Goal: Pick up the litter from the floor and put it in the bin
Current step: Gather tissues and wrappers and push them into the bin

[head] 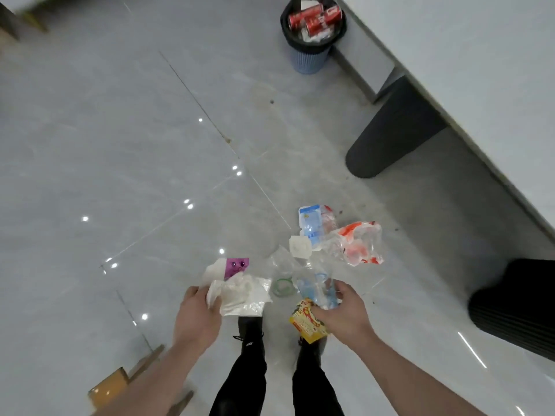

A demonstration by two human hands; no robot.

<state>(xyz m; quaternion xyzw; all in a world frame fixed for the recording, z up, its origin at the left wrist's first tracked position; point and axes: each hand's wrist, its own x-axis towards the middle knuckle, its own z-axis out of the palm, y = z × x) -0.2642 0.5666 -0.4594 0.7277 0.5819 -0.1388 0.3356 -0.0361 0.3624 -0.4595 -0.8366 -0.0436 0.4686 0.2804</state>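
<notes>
My left hand (198, 313) grips a bunch of white tissue and clear plastic (240, 292) with a purple wrapper (235, 267) sticking out above it. My right hand (342, 316) holds a yellow and red packet (303, 322) together with a clear bottle with a blue label (318, 288) and a trail of plastic: a blue and white pouch (312, 223), a red and white bag (357, 244), a white lid (298, 247). The bin (310, 57), blue with a black liner, stands far ahead and holds red cans (313, 18).
A white counter (480, 70) runs along the right, with a dark oval leg (390, 136) and a black ribbed object (516, 304) below it. A wooden piece (120, 382) lies at the lower left. My black shoes (250, 334) stand on glossy grey floor tiles (120, 145).
</notes>
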